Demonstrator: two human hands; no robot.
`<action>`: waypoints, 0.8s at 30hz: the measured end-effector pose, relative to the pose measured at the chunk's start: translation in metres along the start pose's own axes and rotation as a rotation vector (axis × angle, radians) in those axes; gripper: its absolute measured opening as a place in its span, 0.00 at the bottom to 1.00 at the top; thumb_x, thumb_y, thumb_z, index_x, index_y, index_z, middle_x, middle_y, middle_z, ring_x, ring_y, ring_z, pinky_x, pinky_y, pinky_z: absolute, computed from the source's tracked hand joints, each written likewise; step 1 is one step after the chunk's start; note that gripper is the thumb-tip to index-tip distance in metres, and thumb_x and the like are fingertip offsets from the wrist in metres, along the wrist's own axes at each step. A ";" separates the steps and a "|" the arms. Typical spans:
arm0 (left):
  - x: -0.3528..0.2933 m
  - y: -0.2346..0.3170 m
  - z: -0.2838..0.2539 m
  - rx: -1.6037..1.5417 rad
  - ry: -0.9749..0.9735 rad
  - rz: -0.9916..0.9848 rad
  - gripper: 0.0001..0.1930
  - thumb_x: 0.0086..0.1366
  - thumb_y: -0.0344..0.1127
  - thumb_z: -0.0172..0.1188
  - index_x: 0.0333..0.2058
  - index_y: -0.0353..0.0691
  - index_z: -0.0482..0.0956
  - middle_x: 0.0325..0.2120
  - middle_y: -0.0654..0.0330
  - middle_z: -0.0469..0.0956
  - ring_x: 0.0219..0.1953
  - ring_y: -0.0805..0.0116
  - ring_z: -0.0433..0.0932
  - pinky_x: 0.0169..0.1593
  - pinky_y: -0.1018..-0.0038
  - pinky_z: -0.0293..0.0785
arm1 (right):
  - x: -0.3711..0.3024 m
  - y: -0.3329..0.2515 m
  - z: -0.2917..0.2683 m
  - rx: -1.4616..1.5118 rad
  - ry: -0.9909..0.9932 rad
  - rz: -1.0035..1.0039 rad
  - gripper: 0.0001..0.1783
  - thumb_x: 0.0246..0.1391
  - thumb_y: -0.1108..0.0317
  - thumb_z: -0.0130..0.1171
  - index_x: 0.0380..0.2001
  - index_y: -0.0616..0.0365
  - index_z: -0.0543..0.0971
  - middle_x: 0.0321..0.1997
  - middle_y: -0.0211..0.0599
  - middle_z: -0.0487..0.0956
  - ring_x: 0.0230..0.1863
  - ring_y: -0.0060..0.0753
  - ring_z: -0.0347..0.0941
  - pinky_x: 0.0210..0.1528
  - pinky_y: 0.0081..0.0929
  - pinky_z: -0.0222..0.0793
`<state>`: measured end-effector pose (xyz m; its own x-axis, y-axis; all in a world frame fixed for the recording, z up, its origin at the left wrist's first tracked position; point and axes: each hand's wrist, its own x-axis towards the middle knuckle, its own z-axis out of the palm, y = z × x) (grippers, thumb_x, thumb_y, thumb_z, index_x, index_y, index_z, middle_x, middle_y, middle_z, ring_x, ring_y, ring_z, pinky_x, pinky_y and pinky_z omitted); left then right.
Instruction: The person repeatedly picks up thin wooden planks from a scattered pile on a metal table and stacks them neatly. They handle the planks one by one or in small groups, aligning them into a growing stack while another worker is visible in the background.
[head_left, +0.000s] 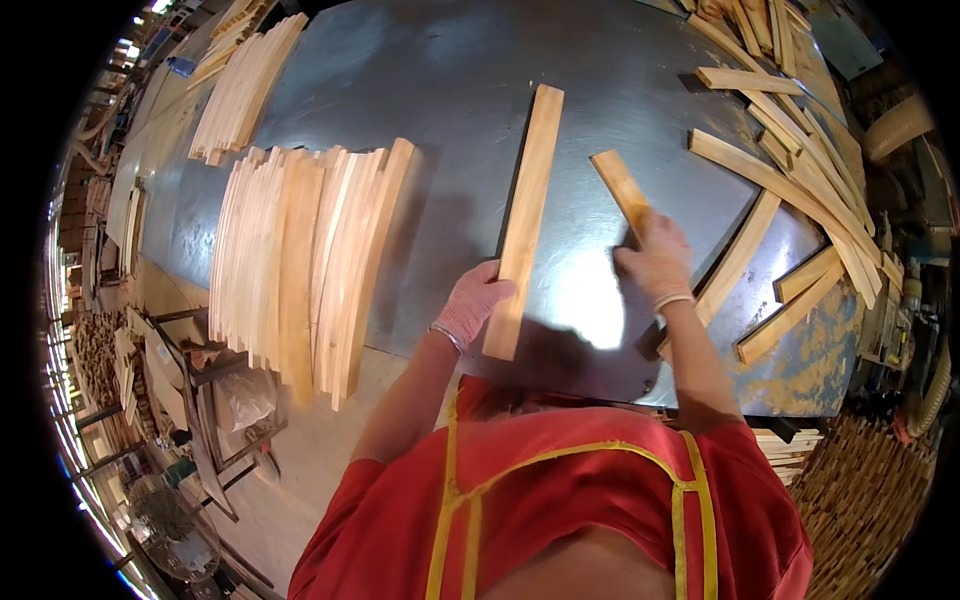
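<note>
My gloved left hand (475,305) is closed on the near part of a long pale wooden slat (534,180), its thumb over the edge. That slat points away from me over the grey metal tabletop (430,100) and casts a narrow shadow on its left side. In my gloved right hand (660,262) is another wooden slat (620,183), tilted with its far end to the left. The hand covers its lower part. A wide gap separates the two slats.
To the left, a tight row of slats (290,260) stands side by side, with a smaller row (250,85) beyond. Loose slats (790,190) lie crossed in a heap on the right. A dark frame (210,390) stands beside the table, and a fan (175,530) at lower left.
</note>
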<state>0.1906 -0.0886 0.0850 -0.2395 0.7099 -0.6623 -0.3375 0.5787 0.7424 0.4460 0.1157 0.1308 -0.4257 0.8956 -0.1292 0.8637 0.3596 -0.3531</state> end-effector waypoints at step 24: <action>-0.096 -0.034 -0.089 0.984 0.405 0.396 0.30 0.61 0.37 0.63 0.64 0.45 0.78 0.59 0.44 0.79 0.61 0.40 0.78 0.65 0.53 0.74 | -0.040 -0.114 0.063 0.551 0.071 0.158 0.47 0.60 0.43 0.65 0.72 0.68 0.69 0.69 0.61 0.76 0.72 0.56 0.72 0.73 0.44 0.66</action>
<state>0.1439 -0.2119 0.1147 -0.5072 0.8347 -0.2143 0.6469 0.5331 0.5453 0.3473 0.0220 0.1176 -0.2672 0.9497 -0.1633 0.6393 0.0479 -0.7674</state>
